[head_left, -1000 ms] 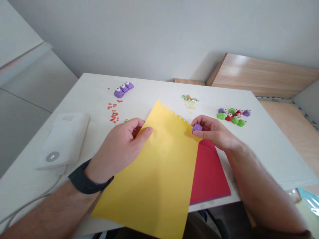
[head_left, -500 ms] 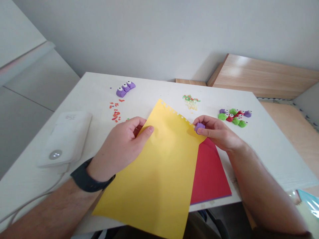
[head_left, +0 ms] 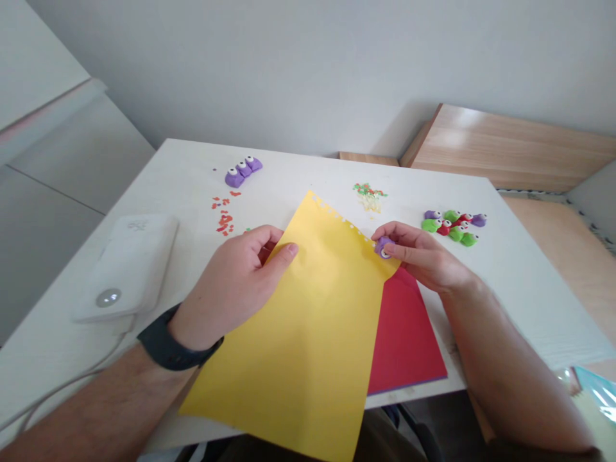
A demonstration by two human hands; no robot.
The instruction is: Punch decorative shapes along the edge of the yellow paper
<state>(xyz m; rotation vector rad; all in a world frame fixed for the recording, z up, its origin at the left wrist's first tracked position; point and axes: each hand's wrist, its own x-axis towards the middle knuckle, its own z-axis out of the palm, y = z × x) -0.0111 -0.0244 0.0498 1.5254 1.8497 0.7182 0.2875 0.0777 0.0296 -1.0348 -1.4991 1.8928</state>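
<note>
My left hand [head_left: 245, 279], with a dark wristband, pinches the left edge of a sheet of yellow paper [head_left: 308, 327] between thumb and fingers. The sheet is held tilted above the table, and a row of small punched holes runs along its upper right edge. In my right hand [head_left: 416, 253] is a small purple paper punch [head_left: 384, 246] with a white eye on it, set at the paper's right corner. My right thumb lies beside the eye; the other fingers are partly hidden behind. Under the yellow sheet lies red paper [head_left: 407, 333], with a purple edge below it.
Three purple eyed punches [head_left: 244, 170] stand at the back left. Several green, red and purple ones [head_left: 455, 226] cluster at the right. Orange paper bits [head_left: 224, 221] and green and yellow bits [head_left: 369, 196] lie scattered. A white device [head_left: 128, 266] with a cable is at the left.
My right thumb has slid off the top of the purple punch, which has turned slightly, so its white eye now shows. My left hand and the yellow paper have hardly moved.
</note>
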